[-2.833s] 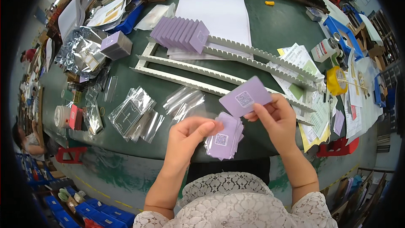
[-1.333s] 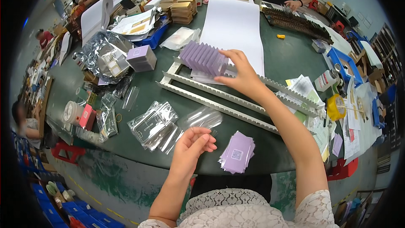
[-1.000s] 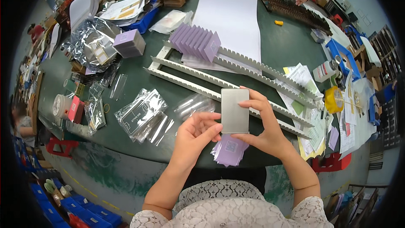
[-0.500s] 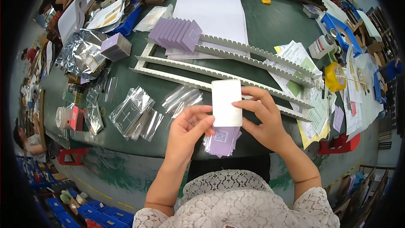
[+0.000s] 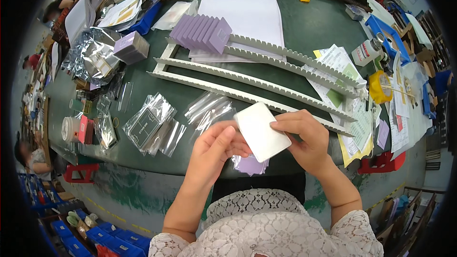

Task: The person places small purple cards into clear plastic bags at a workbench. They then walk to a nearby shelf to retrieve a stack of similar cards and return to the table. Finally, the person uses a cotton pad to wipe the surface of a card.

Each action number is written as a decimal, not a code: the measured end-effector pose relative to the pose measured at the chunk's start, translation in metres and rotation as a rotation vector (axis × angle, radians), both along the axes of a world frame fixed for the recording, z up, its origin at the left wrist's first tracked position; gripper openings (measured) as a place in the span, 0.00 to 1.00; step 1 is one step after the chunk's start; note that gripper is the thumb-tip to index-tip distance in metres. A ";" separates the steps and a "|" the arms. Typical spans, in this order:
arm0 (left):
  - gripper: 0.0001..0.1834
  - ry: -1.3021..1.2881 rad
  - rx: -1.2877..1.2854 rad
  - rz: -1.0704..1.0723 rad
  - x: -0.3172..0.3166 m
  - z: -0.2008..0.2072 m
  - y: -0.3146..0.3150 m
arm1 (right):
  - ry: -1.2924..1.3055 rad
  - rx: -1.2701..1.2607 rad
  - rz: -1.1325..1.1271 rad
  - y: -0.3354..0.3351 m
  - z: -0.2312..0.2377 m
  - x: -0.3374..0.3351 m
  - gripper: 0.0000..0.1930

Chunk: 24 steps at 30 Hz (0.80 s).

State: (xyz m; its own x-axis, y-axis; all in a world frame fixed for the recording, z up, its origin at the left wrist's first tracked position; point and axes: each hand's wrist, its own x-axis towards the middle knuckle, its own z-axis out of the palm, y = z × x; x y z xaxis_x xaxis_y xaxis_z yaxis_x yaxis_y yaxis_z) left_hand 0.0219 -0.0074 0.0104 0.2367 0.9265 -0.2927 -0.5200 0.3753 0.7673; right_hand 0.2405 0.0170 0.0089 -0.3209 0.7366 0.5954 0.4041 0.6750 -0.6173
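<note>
A white rounded card is tilted above the table's near edge, pinched at its right side by the thumb and fingers of my right hand. Along its left edge lies my left hand, palm up, thumb apart from the curled fingers; it does not grip the card. Partly hidden below the card is a small pile of purple cards at the table edge. Past my hands lie two white notched racks, and a row of purple cards leans in the far one.
Clear plastic sleeves and a bundle of sleeved dark cards lie to the left. A stack of purple cards stands farther left. On the right are papers, a yellow tape roll and a bottle.
The white card has turned from upright to tilted and moved slightly down and right. My left thumb has come off it, while my right hand still holds its side.
</note>
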 end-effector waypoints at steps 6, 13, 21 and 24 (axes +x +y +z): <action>0.12 0.216 0.078 0.014 -0.001 0.007 -0.004 | 0.191 -0.304 0.135 -0.001 -0.002 -0.004 0.23; 0.11 0.233 0.088 0.067 0.002 0.004 -0.004 | 0.320 -0.439 0.139 -0.004 -0.004 -0.003 0.19; 0.11 0.219 0.110 0.040 0.000 -0.005 -0.003 | 0.267 -0.359 0.153 -0.001 -0.004 -0.002 0.16; 0.10 0.118 0.028 0.088 0.003 0.000 -0.004 | 0.067 -0.169 0.166 0.002 0.003 0.001 0.12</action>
State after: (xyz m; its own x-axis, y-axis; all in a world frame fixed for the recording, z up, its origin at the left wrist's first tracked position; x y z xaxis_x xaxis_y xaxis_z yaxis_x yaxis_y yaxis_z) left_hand 0.0252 -0.0112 0.0106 0.1200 0.9503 -0.2872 -0.4552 0.3097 0.8348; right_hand 0.2413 0.0186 0.0121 -0.4099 0.7680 0.4921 0.2506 0.6136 -0.7488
